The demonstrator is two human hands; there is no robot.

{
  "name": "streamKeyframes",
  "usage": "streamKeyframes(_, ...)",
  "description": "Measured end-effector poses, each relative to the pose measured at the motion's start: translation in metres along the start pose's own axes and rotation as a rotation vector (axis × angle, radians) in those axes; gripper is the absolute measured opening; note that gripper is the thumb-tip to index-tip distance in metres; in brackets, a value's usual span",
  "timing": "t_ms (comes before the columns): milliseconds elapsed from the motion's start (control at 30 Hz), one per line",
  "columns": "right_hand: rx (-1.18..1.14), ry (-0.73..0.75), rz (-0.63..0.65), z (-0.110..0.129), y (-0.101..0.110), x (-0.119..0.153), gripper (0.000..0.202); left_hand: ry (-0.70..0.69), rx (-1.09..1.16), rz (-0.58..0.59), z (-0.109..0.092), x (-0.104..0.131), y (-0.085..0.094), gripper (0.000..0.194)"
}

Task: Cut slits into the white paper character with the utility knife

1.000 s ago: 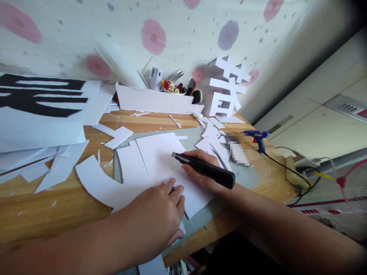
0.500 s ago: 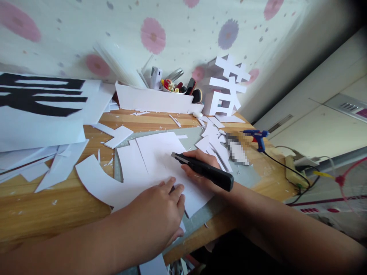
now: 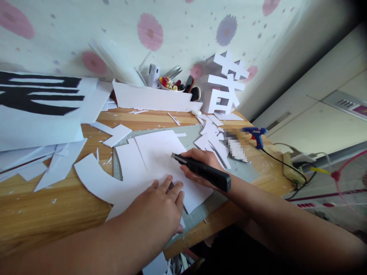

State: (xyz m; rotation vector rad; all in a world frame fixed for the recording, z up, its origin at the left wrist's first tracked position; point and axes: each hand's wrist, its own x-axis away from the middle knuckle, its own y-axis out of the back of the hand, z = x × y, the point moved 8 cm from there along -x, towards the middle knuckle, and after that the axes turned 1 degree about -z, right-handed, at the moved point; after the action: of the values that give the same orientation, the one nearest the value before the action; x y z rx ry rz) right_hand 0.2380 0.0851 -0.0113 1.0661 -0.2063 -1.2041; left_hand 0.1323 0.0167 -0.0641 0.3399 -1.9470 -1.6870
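My right hand (image 3: 200, 162) is closed around a black utility knife (image 3: 205, 173), its blade tip pointing left over a white board (image 3: 160, 147). The board lies on a grey-green cutting mat (image 3: 241, 172) and has a thin cut line at its upper left. My left hand (image 3: 164, 202) lies with fingers apart on the lower part of the board. A dark narrow strip shows between and below its fingers; what it is I cannot make out. A curved white piece (image 3: 97, 179) sits left of the board.
White scraps (image 3: 212, 139) and a blue glue gun (image 3: 256, 135) with a cord are at the right. Behind stand a white box (image 3: 151, 97) of tools and a white three-dimensional character (image 3: 225, 84). Sheets with black print (image 3: 40, 126) lie at the left.
The whole view has shifted slightly. My left hand's fingers rest a little differently on the board, while my right hand keeps the knife at nearly the same spot.
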Motion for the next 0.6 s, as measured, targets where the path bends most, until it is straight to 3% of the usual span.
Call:
streamKeyframes(233, 0.019, 0.012, 0.018, 0.004, 0.004, 0.003, 0.016, 0.001, 0.034, -0.026, 0.002, -0.001, -0.003, 0.068)
streamKeyframes(433, 0.030, 0.041, 0.038, 0.010, 0.009, 0.009, 0.018, 0.035, 0.099, -0.146, 0.006, -0.002, 0.001, 0.070)
streamKeyframes(600, 0.017, 0.044, 0.062, 0.013, 0.011, 0.014, 0.017, 0.035, 0.115, -0.101, 0.004, -0.002, 0.007, 0.069)
